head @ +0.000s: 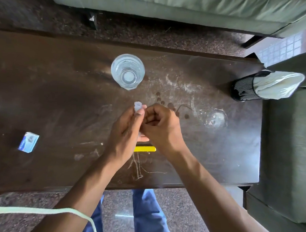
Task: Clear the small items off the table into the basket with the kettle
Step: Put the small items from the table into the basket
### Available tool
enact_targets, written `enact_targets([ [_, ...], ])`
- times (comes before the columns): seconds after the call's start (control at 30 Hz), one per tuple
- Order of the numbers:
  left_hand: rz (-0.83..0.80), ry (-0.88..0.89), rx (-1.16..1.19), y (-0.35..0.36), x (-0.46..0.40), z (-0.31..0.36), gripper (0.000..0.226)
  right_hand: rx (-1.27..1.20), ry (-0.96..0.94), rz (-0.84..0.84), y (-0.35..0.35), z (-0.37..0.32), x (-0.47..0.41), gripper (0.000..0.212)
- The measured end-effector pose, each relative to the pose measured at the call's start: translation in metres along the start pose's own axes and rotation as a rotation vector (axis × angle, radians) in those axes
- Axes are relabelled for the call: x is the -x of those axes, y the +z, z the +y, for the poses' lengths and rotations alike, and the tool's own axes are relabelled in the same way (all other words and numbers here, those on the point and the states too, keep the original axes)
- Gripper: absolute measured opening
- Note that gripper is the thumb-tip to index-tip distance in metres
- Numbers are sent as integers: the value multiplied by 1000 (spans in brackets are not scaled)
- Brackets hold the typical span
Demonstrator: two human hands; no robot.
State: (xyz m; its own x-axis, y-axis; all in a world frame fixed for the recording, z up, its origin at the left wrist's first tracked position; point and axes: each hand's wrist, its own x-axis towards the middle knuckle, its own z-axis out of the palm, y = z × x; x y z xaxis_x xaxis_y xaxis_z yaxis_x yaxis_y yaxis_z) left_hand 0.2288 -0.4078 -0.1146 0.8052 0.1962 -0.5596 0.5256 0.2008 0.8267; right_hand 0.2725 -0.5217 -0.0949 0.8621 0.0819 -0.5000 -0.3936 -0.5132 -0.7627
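Observation:
Over the middle of the dark wooden table [51, 91], my left hand [128, 132] pinches a small pale crumpled scrap [137, 106] between thumb and fingertips. My right hand [161, 127] is curled shut right beside it, fingers touching the left hand; whether it holds anything is hidden. Several small brown coins [169, 105] lie just beyond my right hand. A yellow stick-shaped object [145, 149] lies under my wrists. A small blue and white box [28, 142] sits at the left. No basket or kettle is in view.
A clear glass of water [127, 71] stands at the table's back middle. A black mesh holder with white cloth [247, 88] stands at the right end. Green sofas flank the far side and right. A pale cord [35, 211] crosses the lower left.

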Motion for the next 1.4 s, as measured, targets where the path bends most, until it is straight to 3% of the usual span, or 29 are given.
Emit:
enact_targets([
  [0.03, 31, 20, 11, -5, 0, 1, 27, 1, -10, -39, 7, -6, 2, 4],
  [0.2, 140, 146, 38, -33, 4, 6, 13, -193, -69, -274, 17, -24, 11, 40],
  [0.3, 177, 125, 62, -48, 4, 13, 11, -190, -88, -232, 12, -25, 11, 44],
  [0.4, 227, 88, 67, -70, 1, 18, 11, 114, -131, -156, 13, -13, 11, 36],
  [0.5, 260, 87, 50, -95, -2, 19, 13, 494, -169, -224, 18, 2, 12, 29],
  [0.63, 298, 86, 22, -125, -2, 16, 12, 938, -293, -337, 30, 23, 19, 56],
  [0.9, 383, 87, 6, -180, 5, 14, 15, 1267, -508, -314, 65, 19, 26, 46],
  [1.13, 491, 155, 21, -232, 21, 35, 10, 1121, -490, -368, 125, -47, 13, 28],
  [1.3, 584, 241, 26, -291, 28, 58, 10, 658, -397, -382, 190, -132, -1, 17],
  [1.4, 601, 312, 24, -336, 36, 76, 30, 358, -382, -422, 235, -182, -7, 21],
])
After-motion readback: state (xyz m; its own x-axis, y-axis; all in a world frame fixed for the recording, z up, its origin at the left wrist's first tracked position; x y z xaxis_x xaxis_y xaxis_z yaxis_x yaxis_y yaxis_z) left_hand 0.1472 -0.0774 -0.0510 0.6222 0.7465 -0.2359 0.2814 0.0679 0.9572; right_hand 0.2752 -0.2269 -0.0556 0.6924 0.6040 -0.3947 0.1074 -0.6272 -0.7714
